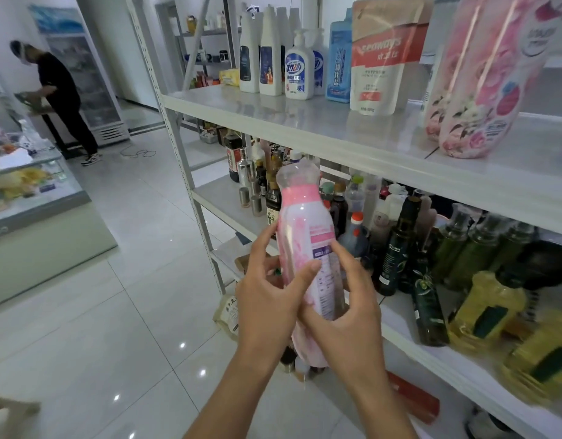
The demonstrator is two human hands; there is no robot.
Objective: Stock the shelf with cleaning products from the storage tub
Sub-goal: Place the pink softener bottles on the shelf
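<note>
- In front of the shelf [305, 128], below its top board, the pink bottle [306, 223] stands nearly upright in both hands.
- The left hand [267, 296] and right hand [343, 308] curl round its lower body, thumbs on the label.
- The glossy wrap looks slippery and the bottle seems full, so probably weighty. Hold the body, not the clear top.
- The top board has white bottles [268, 58] and pink pouches [482, 90]. Oil bottles [397, 248] are below.

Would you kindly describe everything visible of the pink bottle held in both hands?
The pink bottle is tall, glossy plastic, pale pink with a floral print, a deeper pink band at its shoulder and clear film over its top. A small-print label faces the camera. Nearly upright, leaning slightly, it is in mid-air before the shelves, its lower half gripped by the left hand and the right hand.
</note>
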